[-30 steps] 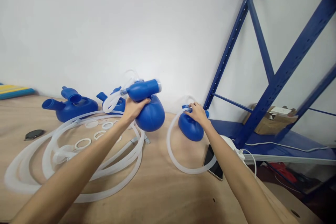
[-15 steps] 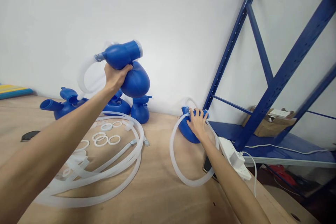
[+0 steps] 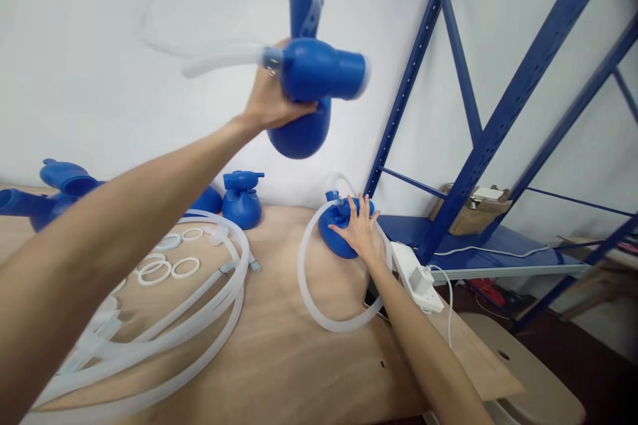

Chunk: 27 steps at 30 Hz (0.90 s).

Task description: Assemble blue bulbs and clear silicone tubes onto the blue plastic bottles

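Observation:
Up against the wall, my left hand point(image 3: 274, 96) is closed around a blue plastic bottle point(image 3: 304, 129) with a wide spout pointing right. A translucent hose point(image 3: 224, 58) runs from its fitting and is blurred by motion. My right hand point(image 3: 359, 229) has its fingers spread over a second blue bottle point(image 3: 335, 239) standing on the table; whether it presses on it I cannot tell. That bottle's hose point(image 3: 304, 279) loops forward onto the table. Another blue bottle point(image 3: 242, 209) stands by the wall, with more blue bottles point(image 3: 67, 196) at the left, partly behind my left forearm.
Coiled translucent hoses point(image 3: 234, 305) and several white rings point(image 3: 154, 272) lie on the wooden table point(image 3: 299, 372). A white power strip point(image 3: 416, 279) and a dark phone point(image 3: 373, 299) sit near the right edge. Beyond is a blue metal rack point(image 3: 498, 116) holding a brown paper bag point(image 3: 468, 216).
My left hand has carried its bottle up and to the right, turning it. My right hand stays at the second bottle, its fingers now spread wider. The view has shifted to the right.

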Motion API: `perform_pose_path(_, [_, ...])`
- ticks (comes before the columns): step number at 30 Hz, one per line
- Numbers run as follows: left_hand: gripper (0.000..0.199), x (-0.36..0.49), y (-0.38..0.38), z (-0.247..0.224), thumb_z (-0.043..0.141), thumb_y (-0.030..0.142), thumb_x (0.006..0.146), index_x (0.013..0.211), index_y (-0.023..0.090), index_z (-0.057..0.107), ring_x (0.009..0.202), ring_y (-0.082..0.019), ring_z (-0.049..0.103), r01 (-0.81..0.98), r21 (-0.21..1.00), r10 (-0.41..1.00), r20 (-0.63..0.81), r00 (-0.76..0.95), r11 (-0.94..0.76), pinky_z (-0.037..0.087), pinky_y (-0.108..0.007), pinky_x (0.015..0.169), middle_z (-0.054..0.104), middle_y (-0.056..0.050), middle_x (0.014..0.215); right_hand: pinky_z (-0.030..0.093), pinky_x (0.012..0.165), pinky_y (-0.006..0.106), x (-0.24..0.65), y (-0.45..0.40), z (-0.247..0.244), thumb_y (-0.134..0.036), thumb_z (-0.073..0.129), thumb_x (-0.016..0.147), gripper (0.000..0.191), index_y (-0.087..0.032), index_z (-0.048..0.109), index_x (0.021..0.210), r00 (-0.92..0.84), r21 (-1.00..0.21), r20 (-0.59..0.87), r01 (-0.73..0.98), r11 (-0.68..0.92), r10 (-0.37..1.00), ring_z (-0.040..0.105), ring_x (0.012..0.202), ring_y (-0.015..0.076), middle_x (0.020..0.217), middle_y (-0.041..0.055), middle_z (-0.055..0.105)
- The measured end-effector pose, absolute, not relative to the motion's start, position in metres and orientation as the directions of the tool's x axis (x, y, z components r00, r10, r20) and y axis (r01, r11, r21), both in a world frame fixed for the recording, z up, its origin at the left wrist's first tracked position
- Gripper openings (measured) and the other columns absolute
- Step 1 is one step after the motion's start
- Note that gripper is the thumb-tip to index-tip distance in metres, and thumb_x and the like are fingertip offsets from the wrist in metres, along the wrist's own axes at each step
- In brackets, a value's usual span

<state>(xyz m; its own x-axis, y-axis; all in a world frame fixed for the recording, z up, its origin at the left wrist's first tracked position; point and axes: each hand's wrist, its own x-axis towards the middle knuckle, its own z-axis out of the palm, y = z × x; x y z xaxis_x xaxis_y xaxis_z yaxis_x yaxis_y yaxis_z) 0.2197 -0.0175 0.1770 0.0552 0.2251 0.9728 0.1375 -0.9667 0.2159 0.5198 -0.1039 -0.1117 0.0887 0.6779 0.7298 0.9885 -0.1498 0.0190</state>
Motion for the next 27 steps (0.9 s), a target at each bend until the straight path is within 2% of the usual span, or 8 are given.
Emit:
perform_pose_path(3, [0.06,0.268,-0.007,0.134,0.092,0.03,0.056,0.107,0.011,0.067,0.12,-0.035,0.066,0.047,0.23,0.235,0.954,0.188,-0.972,0.049,-0.051,0.109,0.07,-0.007,0.112,0.022,0.112,0.082,0.519,-0.107,-0.111,-0.054,0.063,0.09,0.091,-0.023,0.02,0.165,0.174,-0.059,0.703,0.981,-0.187,0.69,0.008,0.158,0.047,0.172,0.022,0.012])
perform_pose_path(5, [0.048,0.291,-0.002,0.093,0.088,0.035,0.063,0.1,0.011,0.069,0.108,-0.034,0.071,-0.006,0.321,0.308,0.915,0.261,-0.947,0.054,-0.051,0.102,0.072,-0.008,0.102,0.024,0.111,0.082,0.523,-0.109,-0.11,-0.05,0.066,0.087,0.094,-0.024,0.021,0.165,0.225,-0.101,0.69,0.971,-0.216,0.688,0.009,0.158,0.0477,0.171,0.0218,0.011])
perform_pose_path(8, [0.032,0.309,0.002,0.033,0.081,0.035,0.068,0.09,0.014,0.07,0.098,-0.032,0.073,-0.064,0.479,0.436,0.84,0.324,-0.875,0.058,-0.047,0.098,0.075,-0.011,0.095,0.023,0.113,0.081,0.536,-0.114,-0.109,-0.046,0.066,0.087,0.091,-0.025,0.022,0.164,0.228,-0.079,0.666,0.968,-0.237,0.71,0.009,0.158,0.0458,0.171,0.0207,0.013])
perform_pose_path(11, [0.03,0.311,0.006,-0.006,0.078,0.038,0.069,0.089,0.017,0.07,0.103,-0.033,0.072,-0.028,0.614,0.561,0.739,0.374,-0.789,0.057,-0.047,0.101,0.077,-0.011,0.098,0.019,0.115,0.08,0.55,-0.118,-0.106,-0.044,0.066,0.087,0.084,-0.024,0.03,0.161,0.171,-0.028,0.656,0.979,-0.203,0.735,0.009,0.159,0.0436,0.171,0.0192,0.018])
perform_pose_path(13, [0.037,0.307,0.011,-0.02,0.075,0.043,0.071,0.096,0.016,0.071,0.109,-0.034,0.071,-0.027,0.656,0.6,0.705,0.377,-0.754,0.055,-0.047,0.103,0.077,-0.013,0.105,0.017,0.118,0.077,0.559,-0.118,-0.103,-0.047,0.067,0.087,0.079,-0.023,0.037,0.156,0.133,-0.012,0.658,0.986,-0.166,0.741,0.011,0.159,0.0425,0.169,0.0188,0.022])
perform_pose_path(17, [0.058,0.293,0.027,-0.033,0.072,0.05,0.072,0.117,0.013,0.068,0.12,-0.034,0.067,-0.03,0.684,0.608,0.667,0.431,-0.729,0.053,-0.046,0.108,0.073,-0.014,0.123,0.02,0.122,0.069,0.573,-0.113,-0.093,-0.05,0.069,0.086,0.077,-0.02,0.042,0.152,0.059,0.009,0.643,0.996,-0.085,0.764,0.02,0.157,0.0402,0.164,0.0199,0.032])
perform_pose_path(22, [0.057,0.271,0.037,-0.054,0.078,0.048,0.067,0.111,0.013,0.073,0.119,-0.036,0.067,0.042,0.679,0.575,0.585,0.572,-0.733,0.05,-0.048,0.11,0.076,-0.012,0.118,0.028,0.121,0.063,0.579,-0.101,-0.082,-0.044,0.071,0.085,0.088,-0.018,0.031,0.158,-0.033,0.034,0.648,0.999,0.015,0.761,0.034,0.15,0.0373,0.158,0.0202,0.039])
perform_pose_path(27, [0.055,0.274,0.035,-0.087,0.081,0.046,0.066,0.109,0.013,0.074,0.113,-0.037,0.069,0.124,0.657,0.579,0.541,0.61,-0.744,0.051,-0.049,0.108,0.076,-0.013,0.116,0.027,0.123,0.064,0.577,-0.097,-0.085,-0.038,0.068,0.084,0.086,-0.019,0.031,0.16,-0.045,0.085,0.643,0.996,-0.013,0.764,0.031,0.152,0.04,0.159,0.0208,0.036])
